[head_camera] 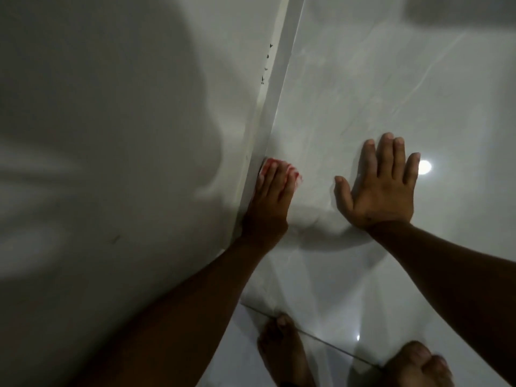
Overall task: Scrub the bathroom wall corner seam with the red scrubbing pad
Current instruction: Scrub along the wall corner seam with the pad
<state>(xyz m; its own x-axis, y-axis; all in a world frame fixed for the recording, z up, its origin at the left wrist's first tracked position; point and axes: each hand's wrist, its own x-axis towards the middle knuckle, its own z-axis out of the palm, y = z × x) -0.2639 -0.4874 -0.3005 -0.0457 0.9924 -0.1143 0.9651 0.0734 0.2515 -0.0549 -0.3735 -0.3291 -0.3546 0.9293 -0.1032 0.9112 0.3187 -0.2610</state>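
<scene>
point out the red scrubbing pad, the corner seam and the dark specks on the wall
red scrubbing pad (295,171): head view, edge showing past the left hand's fingertips
corner seam (275,99): head view, white strip above the pad
dark specks (266,62): head view, middle of the cluster

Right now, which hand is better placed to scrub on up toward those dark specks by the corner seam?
Left. The left hand already presses the red pad against the seam, directly below the specks. The right hand lies flat and empty on the wall, away from the seam.

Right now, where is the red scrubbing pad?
In the head view, the red scrubbing pad is under the left hand's fingers, pressed against the corner seam, left of the right hand flat on the wall.
</scene>
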